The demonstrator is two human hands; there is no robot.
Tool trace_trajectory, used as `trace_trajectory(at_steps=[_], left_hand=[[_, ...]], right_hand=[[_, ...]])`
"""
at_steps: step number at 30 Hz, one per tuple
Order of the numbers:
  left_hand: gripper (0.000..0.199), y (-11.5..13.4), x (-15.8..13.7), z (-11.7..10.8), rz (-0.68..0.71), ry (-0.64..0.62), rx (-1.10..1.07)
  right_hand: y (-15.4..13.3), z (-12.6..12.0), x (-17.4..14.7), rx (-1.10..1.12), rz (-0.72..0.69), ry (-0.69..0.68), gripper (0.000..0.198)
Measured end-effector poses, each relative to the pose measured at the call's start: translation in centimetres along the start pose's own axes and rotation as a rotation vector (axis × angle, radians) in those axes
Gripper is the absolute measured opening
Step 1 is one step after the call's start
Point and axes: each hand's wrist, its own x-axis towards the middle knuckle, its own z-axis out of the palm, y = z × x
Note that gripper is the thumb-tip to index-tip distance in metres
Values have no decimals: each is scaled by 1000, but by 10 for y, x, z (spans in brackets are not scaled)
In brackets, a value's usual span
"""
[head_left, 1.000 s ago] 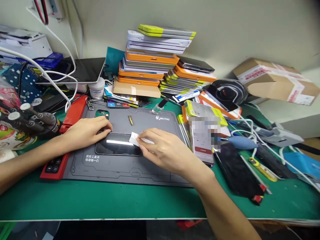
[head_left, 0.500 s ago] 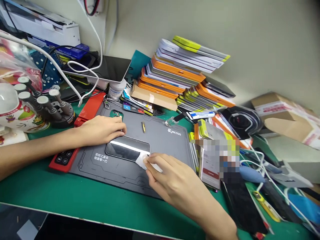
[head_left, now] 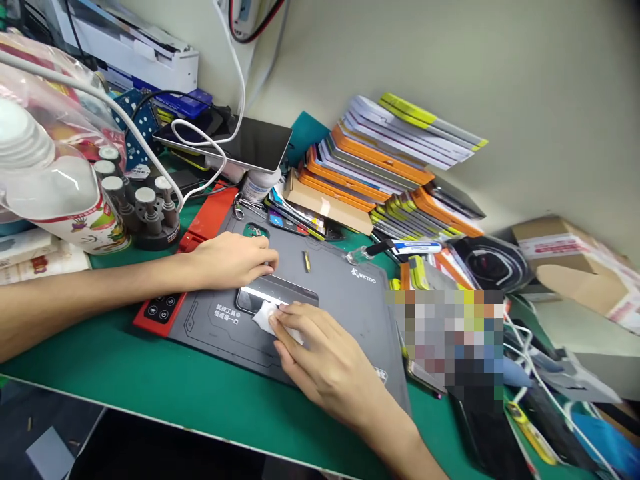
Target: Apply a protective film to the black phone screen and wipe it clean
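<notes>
A dark, glossy smartphone (head_left: 295,291) lies flat on a grey work mat (head_left: 330,267), a bright reflection across its screen. My left hand (head_left: 235,259) is closed, its bent fingers at the phone's upper left edge, steadying it; the thumb is hidden. Between thumb and fingers, my right hand (head_left: 325,353) pinches a crumpled white wipe (head_left: 265,316). The wipe touches the phone's lower front edge, and the right fingers cover part of the screen. Behind the phone, a small brass-coloured bit (head_left: 307,261) rests on the mat.
A red control strip (head_left: 155,317) runs along the mat's left side. Farther left stand a bit holder (head_left: 155,233) and a large plastic bottle (head_left: 55,193). Stacked flat boxes (head_left: 370,160) rise at the back. Cables, a yellow cutter (head_left: 531,433) and phones crowd the right side.
My right hand has moved the wipe leftward along the phone, from its right end towards the middle. The left hand stays at the phone's edge. The whole view has shifted.
</notes>
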Motion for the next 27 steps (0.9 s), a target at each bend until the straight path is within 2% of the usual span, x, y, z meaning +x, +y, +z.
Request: trace_trajectory(at_steps=[7, 15, 27], left_hand=[[29, 2, -2, -3, 13, -3, 27], [27, 1, -3, -3, -24, 16, -24], [22, 1, -7, -4, -164, 246, -254]], right_hand=[[4, 14, 8, -18, -50, 66, 25], [3, 7, 6, -67, -75, 91, 21], [8, 19, 12, -1, -143, 42, 32]])
